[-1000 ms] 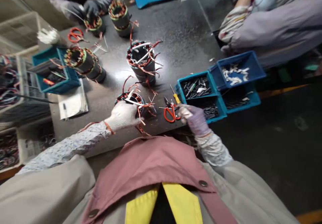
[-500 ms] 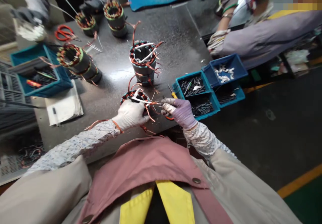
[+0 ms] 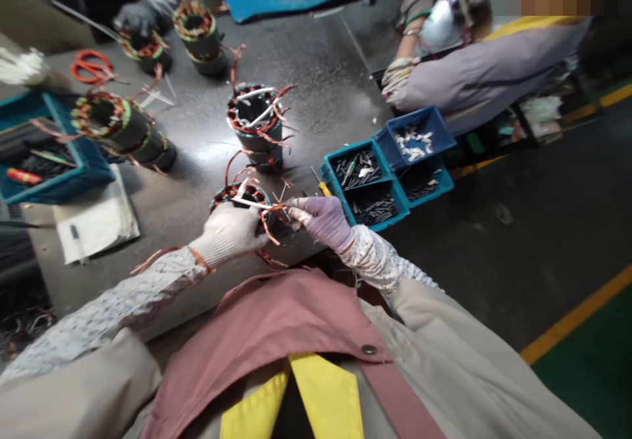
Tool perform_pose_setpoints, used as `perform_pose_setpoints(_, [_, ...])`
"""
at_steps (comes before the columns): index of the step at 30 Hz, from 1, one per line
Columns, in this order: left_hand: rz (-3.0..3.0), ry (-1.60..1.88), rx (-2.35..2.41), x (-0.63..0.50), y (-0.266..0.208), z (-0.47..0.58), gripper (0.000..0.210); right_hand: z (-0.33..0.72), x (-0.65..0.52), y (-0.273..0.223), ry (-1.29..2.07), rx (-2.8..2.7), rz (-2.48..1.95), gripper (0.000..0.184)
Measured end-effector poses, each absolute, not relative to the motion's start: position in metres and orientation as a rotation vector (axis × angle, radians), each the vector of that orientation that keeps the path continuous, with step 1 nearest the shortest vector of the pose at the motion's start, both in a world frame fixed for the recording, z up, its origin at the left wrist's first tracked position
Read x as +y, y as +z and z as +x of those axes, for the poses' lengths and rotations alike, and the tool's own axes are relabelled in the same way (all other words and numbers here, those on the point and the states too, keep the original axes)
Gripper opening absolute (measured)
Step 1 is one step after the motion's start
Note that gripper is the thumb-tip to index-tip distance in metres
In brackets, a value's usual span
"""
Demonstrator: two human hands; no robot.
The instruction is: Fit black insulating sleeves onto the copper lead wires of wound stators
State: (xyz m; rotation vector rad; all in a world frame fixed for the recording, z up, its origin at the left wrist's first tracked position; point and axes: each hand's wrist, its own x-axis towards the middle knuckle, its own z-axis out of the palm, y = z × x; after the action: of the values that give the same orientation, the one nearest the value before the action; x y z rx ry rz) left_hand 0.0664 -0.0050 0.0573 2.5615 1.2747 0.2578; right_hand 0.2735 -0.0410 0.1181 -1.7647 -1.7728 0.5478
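My left hand [image 3: 232, 228], in a white knit glove, is closed over the near side of a motor stator [image 3: 217, 197] with copper windings. A white sleeve [image 3: 251, 203] lies across the stator's top and runs toward my other hand. My right hand [image 3: 323, 220], in a purple glove with whitish fingertips, pinches the ends of the copper wire [image 3: 276, 208] at the stator's right side. Its fingertips partly hide the wire ends; whether a small tool is also in that hand I cannot tell. Just beyond stands another stator [image 3: 259, 139] with white sleeves over its top.
Blue bins of black and white small parts [image 3: 368, 179] stand at the right, beside a yellow-handled screwdriver [image 3: 323, 187]. To the left are a tilted stator [image 3: 126, 129], red scissors [image 3: 91, 67], a teal bin [image 3: 83, 179] and papers [image 3: 99, 218]. Co-workers' arms reach in at the back left and right.
The whole view has shifted, so the bench things sit farther left. My right fingers have come slightly closer to the stator at the wire ends. My left hand keeps its hold.
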Motion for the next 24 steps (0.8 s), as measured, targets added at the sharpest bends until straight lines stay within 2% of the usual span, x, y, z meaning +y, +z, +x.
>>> perform_pose_setpoints(4, [2.586,0.153,1.346,-0.005,0.059,0.065,0.05,0.352,-0.053,0.138,0.315,-1.648,-2.27,0.033])
perform_pose_setpoints(8, [2.567,-0.005,1.388,-0.007,0.064,0.065,0.057,0.408,-0.048,0.158,-0.131,-1.957,-2.915,0.041])
perform_pose_setpoints(10, [2.539,-0.054,1.406,-0.008,0.065,0.066,0.059,0.411,-0.029,0.168,-0.434,-2.083,-2.93,0.038])
perform_pose_setpoints(12, [2.517,-0.054,1.428,-0.009,0.065,0.067,0.058,0.403,0.0,0.174,-0.583,-2.207,-2.815,0.038])
perform_pose_setpoints(18, [2.538,0.062,1.435,-0.01,0.06,0.068,0.056,0.377,0.081,0.158,-0.167,-2.404,-2.955,0.034])
perform_pose_setpoints(24, [2.501,0.096,1.401,-0.012,0.056,0.068,0.06,0.384,0.092,0.134,-0.196,-2.286,-2.903,0.036])
